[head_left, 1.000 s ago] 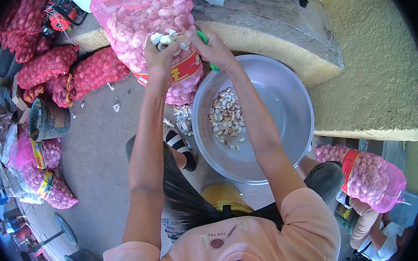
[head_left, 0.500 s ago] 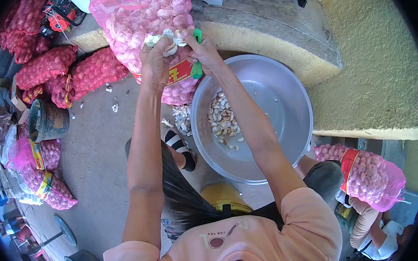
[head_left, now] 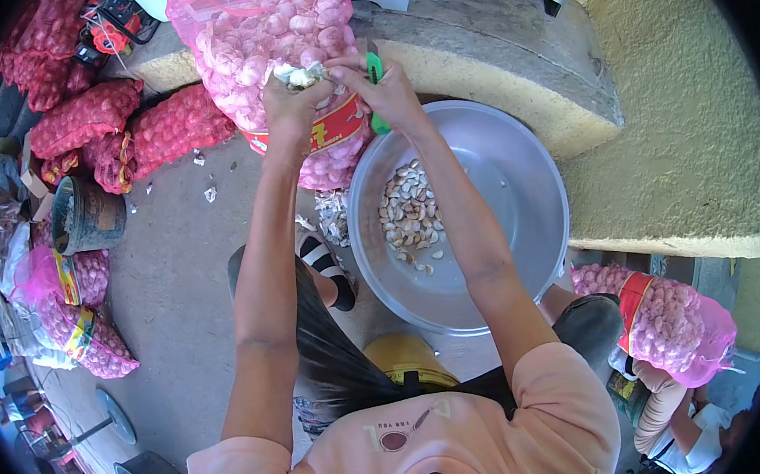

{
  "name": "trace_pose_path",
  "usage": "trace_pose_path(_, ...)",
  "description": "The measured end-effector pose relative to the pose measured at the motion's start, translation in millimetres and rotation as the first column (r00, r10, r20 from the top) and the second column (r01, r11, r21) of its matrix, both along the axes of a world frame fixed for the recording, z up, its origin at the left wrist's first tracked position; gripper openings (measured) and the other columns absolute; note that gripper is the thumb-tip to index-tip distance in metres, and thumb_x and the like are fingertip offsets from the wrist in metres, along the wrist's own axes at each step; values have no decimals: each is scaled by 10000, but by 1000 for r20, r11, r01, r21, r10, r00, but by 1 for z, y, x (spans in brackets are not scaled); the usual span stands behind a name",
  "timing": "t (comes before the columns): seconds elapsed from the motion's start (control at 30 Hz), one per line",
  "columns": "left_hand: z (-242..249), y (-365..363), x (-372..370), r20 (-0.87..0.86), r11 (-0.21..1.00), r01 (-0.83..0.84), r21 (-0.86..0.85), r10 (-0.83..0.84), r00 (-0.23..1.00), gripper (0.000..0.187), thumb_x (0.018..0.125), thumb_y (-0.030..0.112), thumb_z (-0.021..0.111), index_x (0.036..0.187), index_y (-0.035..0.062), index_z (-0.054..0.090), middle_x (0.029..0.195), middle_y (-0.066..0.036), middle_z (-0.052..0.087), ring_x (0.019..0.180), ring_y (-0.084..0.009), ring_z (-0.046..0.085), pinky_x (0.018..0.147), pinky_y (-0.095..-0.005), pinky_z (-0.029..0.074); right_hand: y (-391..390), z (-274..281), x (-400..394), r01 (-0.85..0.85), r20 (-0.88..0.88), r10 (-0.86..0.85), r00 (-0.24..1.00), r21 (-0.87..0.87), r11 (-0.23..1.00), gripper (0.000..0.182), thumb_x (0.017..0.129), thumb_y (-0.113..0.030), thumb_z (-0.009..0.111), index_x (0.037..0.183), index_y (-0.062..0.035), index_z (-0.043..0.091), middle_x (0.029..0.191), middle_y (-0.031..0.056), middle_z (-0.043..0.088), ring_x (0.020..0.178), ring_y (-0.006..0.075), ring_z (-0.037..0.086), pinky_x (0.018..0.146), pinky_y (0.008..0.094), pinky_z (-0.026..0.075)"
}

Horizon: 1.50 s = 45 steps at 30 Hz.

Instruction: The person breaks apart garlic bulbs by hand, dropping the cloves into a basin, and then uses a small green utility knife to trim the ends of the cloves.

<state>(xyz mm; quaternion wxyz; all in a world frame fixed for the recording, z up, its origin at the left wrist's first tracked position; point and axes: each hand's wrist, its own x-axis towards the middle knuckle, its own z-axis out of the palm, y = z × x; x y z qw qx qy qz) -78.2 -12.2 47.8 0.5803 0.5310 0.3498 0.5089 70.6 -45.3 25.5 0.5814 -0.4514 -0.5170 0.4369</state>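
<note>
Over a pink mesh sack of garlic (head_left: 248,52), my two hands are close together. My left hand (head_left: 294,111) is closed on a partly broken garlic bulb (head_left: 303,76) with whitish skin. My right hand (head_left: 387,91) has a green-handled cutter (head_left: 377,96) held against the palm, its thumb and finger at the side of the bulb. Below my right forearm sits a wide grey basin (head_left: 520,227) with a heap of loose garlic cloves (head_left: 409,204) on its left side.
Red mesh sacks (head_left: 183,126) and a dark bucket (head_left: 108,222) stand at the left. A low concrete ledge (head_left: 492,71) runs behind the basin. At the lower right, a person (head_left: 685,436) sits by another garlic sack (head_left: 668,318). Peeled skins lie near my foot.
My right hand has moved slightly right and down with the cutter, its fingers shifted on the bulb. My left hand has dropped slightly and turned around the garlic.
</note>
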Motion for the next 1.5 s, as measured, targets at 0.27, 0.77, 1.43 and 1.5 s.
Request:
trace_pose_path(0.27,-5,0,3,-174,978,-56,199,92,981,235,717,-2,679,919,-8,560,832,-51,626,720,-108,593,599,-273,494,19,1,18,-98,309,22,951,233,967,245,892,-211,629,1042,-19,659,655,5,594,488,50,485,460,217,402)
trace_pose_path(0.77,-3,7,-1,126,999,-8,-41,13,992,159,791,5,661,940,7,606,867,-69,655,739,-143,641,657,-265,538,0,-15,4,-71,-598,-6,801,-105,992,290,905,-369,603,963,-88,560,695,-60,435,506,11,336,433,177,290)
trace_pose_path(1.43,5,-4,9,481,896,263,-356,-65,874,309,963,292,501,1104,20,544,1064,-104,594,905,-200,602,810,-366,523,-30,-28,-39,387,-158,-375,913,56,920,379,891,-292,626,1104,22,616,805,39,630,683,62,551,573,242,450)
trace_pose_path(1.5,-4,-2,14,499,890,292,-349,-86,862,329,957,312,511,1106,20,545,1047,-95,598,900,-192,601,827,-366,515,-22,-13,-41,413,-96,-401,911,193,890,387,882,-287,637,1106,28,611,807,43,633,682,61,552,580,246,456)
